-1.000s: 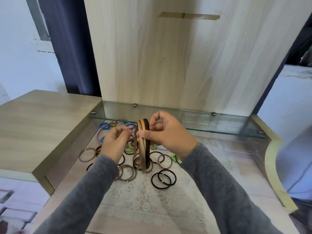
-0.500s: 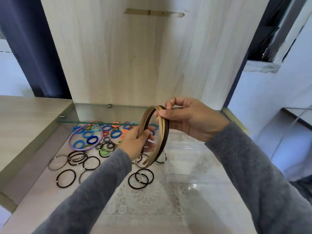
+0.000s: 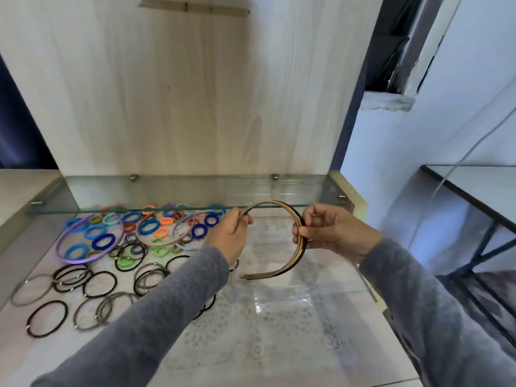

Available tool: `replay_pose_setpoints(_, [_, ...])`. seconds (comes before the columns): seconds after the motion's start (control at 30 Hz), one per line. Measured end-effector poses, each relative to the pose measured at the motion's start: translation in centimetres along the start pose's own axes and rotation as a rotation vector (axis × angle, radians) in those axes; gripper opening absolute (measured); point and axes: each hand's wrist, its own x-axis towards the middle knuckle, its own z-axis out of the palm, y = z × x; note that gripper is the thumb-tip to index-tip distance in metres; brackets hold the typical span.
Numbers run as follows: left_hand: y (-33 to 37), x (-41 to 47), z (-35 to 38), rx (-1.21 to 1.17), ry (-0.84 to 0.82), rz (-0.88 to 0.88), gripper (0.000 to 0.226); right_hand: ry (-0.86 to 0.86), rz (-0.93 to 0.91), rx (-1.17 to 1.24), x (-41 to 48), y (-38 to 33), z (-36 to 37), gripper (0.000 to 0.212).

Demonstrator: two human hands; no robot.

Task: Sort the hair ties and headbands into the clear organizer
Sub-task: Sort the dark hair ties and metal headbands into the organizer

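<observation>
Both hands hold a stack of brown and tan headbands (image 3: 279,270) above the clear organizer (image 3: 279,297), which lies on the lace mat at centre right. My left hand (image 3: 230,237) pinches one end of the stack. My right hand (image 3: 332,231) grips the curved top. To the left lie a purple headband (image 3: 62,256), pink and pale blue headbands, several coloured fabric hair ties (image 3: 103,241) and several black and brown elastic ties (image 3: 47,318).
A glass shelf (image 3: 167,209) runs across just above the far ties, under a tall wooden back panel (image 3: 195,93). A raised wooden ledge (image 3: 22,185) borders the left. A dark-framed glass table (image 3: 474,188) stands to the right.
The camera swung right. Both hands carried the headband stack rightward and turned it flatter, over the clear organizer.
</observation>
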Motion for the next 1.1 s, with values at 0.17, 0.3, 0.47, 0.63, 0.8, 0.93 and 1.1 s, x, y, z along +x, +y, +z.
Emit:
replay_pose_setpoints(0.17, [0.0, -0.1, 1.3, 0.167, -0.069, 0.069, 0.016, 0.092, 0.011, -0.087, -0.3, 3.2, -1.6, 0.023])
replay_pose_setpoints(0.3, [0.3, -0.4, 2.3, 0.175, -0.086, 0.105, 0.012, 0.136, 0.018, -0.164, -0.2, 4.6, -2.4, 0.023])
replay_pose_setpoints(0.47, [0.1, -0.5, 2.4, 0.22, -0.144, 0.136, 0.016, 0.175, 0.089, -0.28, -0.2, 5.4, -2.8, 0.024])
replay_pose_setpoints(0.63, [-0.4, 0.3, 2.0, 0.346, -0.221, 0.173, 0.02, 0.225, 0.215, -0.461, -0.3, 5.6, -3.0, 0.026])
replay_pose_setpoints(0.8, [-0.1, 0.9, 1.6, 0.368, -0.274, 0.106, 0.022, 0.281, 0.303, -0.534, -0.3, 5.6, -2.7, 0.025])
replay_pose_setpoints(0.93, [0.2, 1.1, 1.4, 0.338, -0.343, 0.023, 0.026, 0.3, 0.336, -0.521, -0.2, 5.7, -2.4, 0.024])
replay_pose_setpoints(1.1, [0.2, 1.5, 0.9, 0.253, -0.402, -0.05, 0.027, 0.316, 0.352, -0.515, -0.1, 5.4, -2.0, 0.023])
